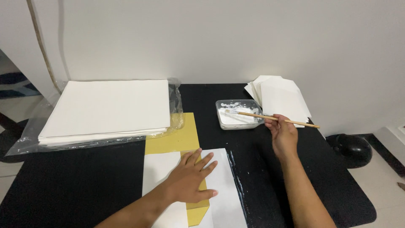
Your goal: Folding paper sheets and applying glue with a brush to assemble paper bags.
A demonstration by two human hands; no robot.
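My left hand [192,177] lies flat, fingers spread, on a white sheet [221,185] and a yellow card piece [175,137] near the front of the black table [84,181]. My right hand [283,136] holds a thin wooden brush [270,118] by its handle. The brush's bristle end rests in a clear plastic tray [238,114] of white paste, just left of the hand.
A thick stack of white sheets [107,107] on a clear plastic wrap fills the table's back left. Folded white paper pieces [282,97] lie behind the tray at the back right. White paste smears streak the table beside the sheet. A black round object [352,147] sits on the floor at right.
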